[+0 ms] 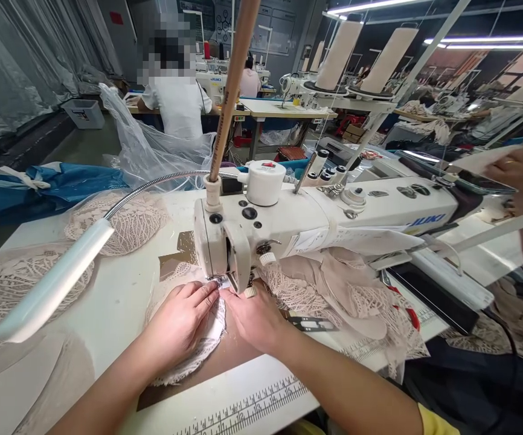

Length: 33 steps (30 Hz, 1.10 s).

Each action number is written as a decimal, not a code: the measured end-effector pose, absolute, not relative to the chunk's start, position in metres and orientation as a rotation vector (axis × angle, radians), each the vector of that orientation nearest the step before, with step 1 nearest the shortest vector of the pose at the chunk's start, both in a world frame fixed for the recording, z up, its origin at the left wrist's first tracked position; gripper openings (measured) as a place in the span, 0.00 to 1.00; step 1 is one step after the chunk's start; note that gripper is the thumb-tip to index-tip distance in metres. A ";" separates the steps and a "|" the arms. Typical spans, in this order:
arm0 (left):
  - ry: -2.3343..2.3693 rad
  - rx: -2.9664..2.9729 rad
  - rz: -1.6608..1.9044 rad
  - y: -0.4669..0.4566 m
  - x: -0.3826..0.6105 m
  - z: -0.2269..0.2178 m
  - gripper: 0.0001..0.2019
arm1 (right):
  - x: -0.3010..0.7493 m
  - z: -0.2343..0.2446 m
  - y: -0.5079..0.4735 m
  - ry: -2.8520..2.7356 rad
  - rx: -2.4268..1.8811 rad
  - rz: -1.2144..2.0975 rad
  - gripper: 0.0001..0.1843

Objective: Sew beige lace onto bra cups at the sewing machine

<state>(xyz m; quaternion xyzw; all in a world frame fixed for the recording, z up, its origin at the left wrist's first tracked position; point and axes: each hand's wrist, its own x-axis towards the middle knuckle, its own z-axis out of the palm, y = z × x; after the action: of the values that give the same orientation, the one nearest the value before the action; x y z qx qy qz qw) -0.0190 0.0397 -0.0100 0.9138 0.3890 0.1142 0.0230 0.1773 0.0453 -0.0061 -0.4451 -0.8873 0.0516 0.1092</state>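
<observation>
A white JUKI sewing machine (pixel 316 217) stands across the table. Under its needle lies a piece of cream lace (pixel 198 353). My left hand (pixel 180 323) lies on the lace, fingers close together and pressing it just left of the presser foot (pixel 220 281). My right hand (pixel 255 317) presses the lace from the right, its fingertips meeting the left hand's at the foot. A pile of beige lace pieces (pixel 343 296) sits under the machine's arm, to the right of my hands.
A gooseneck lamp (pixel 53 284) juts over the table's left. Lace pieces (pixel 125 220) lie at left. Another person's hand (pixel 522 172) holds a flat piece at far right. A person in white (pixel 177 103) sits ahead. Ruler markings (pixel 252 408) run along the table's near edge.
</observation>
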 end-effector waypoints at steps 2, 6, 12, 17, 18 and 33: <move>1.192 2.833 0.354 0.040 -0.018 -0.008 0.22 | 0.177 -0.005 0.046 -2.614 -1.311 0.163 0.17; 1.186 2.829 0.329 0.042 -0.016 -0.003 0.19 | 0.176 -0.005 0.046 -2.625 -1.313 0.146 0.18; 1.187 2.826 0.359 0.050 -0.017 -0.003 0.17 | 0.176 -0.006 0.047 -2.626 -1.328 0.156 0.18; 1.137 2.878 0.478 0.050 -0.020 -0.009 0.13 | 0.183 -0.006 0.046 -2.621 -1.225 0.204 0.15; 1.119 2.888 0.506 0.049 -0.020 -0.010 0.13 | 0.184 -0.006 0.046 -2.626 -1.200 0.209 0.13; 1.210 2.792 0.497 0.051 -0.021 -0.009 0.12 | 0.179 -0.007 0.050 -2.613 -1.227 0.162 0.16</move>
<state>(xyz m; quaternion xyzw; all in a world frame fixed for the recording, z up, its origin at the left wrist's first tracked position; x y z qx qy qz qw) -0.0211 0.0510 -0.0094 0.9051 0.3923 0.1611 0.0293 0.1792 0.0499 -0.0074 -0.4212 -0.8966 0.0556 0.1249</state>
